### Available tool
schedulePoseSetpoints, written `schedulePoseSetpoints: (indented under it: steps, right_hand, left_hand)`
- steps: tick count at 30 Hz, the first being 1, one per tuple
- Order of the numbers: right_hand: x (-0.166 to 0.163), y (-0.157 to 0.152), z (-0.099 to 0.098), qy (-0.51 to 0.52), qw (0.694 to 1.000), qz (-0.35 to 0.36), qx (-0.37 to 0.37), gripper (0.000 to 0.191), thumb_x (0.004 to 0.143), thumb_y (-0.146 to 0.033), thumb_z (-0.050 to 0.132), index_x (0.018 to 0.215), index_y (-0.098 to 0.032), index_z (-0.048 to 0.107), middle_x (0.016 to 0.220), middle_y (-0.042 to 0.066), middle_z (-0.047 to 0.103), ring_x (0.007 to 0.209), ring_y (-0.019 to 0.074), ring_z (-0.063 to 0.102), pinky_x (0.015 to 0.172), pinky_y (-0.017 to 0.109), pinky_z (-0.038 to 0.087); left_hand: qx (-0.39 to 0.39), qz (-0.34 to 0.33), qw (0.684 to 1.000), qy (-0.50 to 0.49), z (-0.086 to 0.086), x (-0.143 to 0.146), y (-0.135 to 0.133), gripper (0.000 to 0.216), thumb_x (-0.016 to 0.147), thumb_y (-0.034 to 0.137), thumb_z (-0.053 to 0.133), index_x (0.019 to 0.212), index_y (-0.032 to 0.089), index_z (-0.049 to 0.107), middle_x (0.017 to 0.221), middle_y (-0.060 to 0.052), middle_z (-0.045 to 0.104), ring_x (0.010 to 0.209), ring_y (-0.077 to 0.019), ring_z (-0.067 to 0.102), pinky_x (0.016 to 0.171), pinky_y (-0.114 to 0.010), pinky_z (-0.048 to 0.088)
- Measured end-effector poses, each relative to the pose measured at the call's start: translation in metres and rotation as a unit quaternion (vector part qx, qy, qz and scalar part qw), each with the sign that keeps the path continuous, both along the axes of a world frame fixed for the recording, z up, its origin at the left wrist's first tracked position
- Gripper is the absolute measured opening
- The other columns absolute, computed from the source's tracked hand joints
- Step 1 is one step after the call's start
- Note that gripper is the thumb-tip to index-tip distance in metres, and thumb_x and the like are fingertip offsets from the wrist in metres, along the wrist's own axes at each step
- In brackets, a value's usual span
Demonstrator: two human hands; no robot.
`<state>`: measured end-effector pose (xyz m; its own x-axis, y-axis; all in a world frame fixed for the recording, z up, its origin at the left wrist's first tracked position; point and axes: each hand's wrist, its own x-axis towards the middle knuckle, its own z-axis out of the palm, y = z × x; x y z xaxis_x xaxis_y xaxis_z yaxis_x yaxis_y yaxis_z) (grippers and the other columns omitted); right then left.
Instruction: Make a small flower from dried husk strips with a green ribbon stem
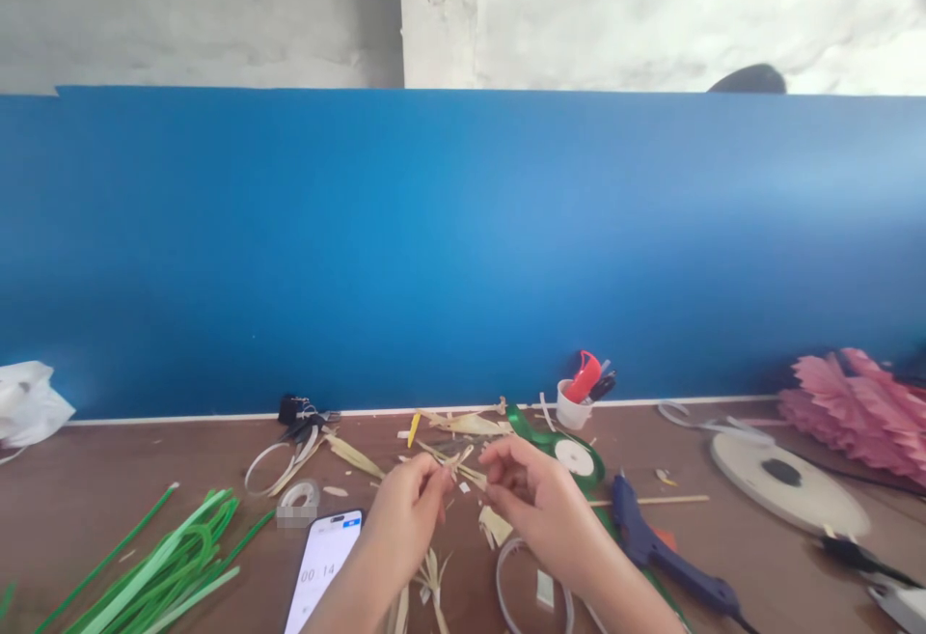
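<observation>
1 husk strip [461, 457] pinched btwn L fingertips [438, 484].

Bright, soft light, pale right-hand glare on the blue partition [463, 243].

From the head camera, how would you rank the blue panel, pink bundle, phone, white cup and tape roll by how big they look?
1. Blue panel
2. Pink bundle
3. Phone, visible part
Smallest, unranked: white cup and tape roll; they look too alike.
</observation>
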<state>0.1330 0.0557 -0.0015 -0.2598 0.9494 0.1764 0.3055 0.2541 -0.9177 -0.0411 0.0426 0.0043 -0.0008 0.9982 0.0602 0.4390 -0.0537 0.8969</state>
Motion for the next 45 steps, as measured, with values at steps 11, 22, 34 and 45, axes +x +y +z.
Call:
schedulePoseSetpoints:
  steps: [11, 22, 34, 45]
  right_hand:
    - [-0.006, -0.006, 0.005, -0.008, 0.996, -0.027, 0.089, 0.019, 0.072, -0.008, 0.050, 0.085, -0.020, 0.057, 0.073, 0.000, 0.059, 0.065, 0.0151, 0.060, 0.059, 0.025, 0.048]
    - [-0.009, -0.007, -0.002, -0.064, 0.978, -0.102, 0.170, 0.012, 0.075, -0.010, 0.048, 0.076, -0.021, 0.052, 0.073, 0.002, 0.063, 0.064, 0.0158, 0.061, 0.060, 0.025, 0.049]
    - [-0.006, -0.003, -0.001, -0.197, 0.954, -0.147, 0.170, 0.015, 0.076, -0.016, 0.049, 0.063, -0.020, 0.056, 0.061, 0.002, 0.060, 0.055, 0.0170, 0.056, 0.053, 0.025, 0.038]
    - [-0.008, -0.005, -0.006, -0.224, 0.935, -0.184, 0.204, 0.014, 0.077, -0.017, 0.050, 0.067, -0.021, 0.059, 0.063, 0.001, 0.066, 0.058, 0.0180, 0.060, 0.056, 0.025, 0.038]
  left_hand:
    - [0.113, 0.019, 0.993, 0.019, 0.000, 0.026, -0.006, 0.021, 0.087, 0.028, 0.047, 0.068, 0.024, 0.054, 0.061, 0.001, 0.055, 0.058, -0.0184, 0.047, 0.057, -0.027, 0.028]
    - [0.187, 0.061, 0.976, 0.099, -0.024, 0.037, 0.001, 0.019, 0.088, 0.021, 0.046, 0.071, 0.025, 0.053, 0.062, -0.003, 0.058, 0.059, -0.0229, 0.054, 0.059, -0.030, 0.030]
    - [0.258, 0.011, 0.949, 0.180, -0.031, 0.038, 0.007, 0.023, 0.090, 0.014, 0.042, 0.072, 0.023, 0.054, 0.069, -0.005, 0.060, 0.065, -0.0218, 0.057, 0.063, -0.031, 0.037]
    - [0.339, 0.021, 0.911, 0.232, -0.041, 0.038, 0.012, 0.028, 0.095, 0.019, 0.032, 0.074, 0.022, 0.050, 0.064, -0.002, 0.059, 0.058, -0.0185, 0.058, 0.055, -0.028, 0.043]
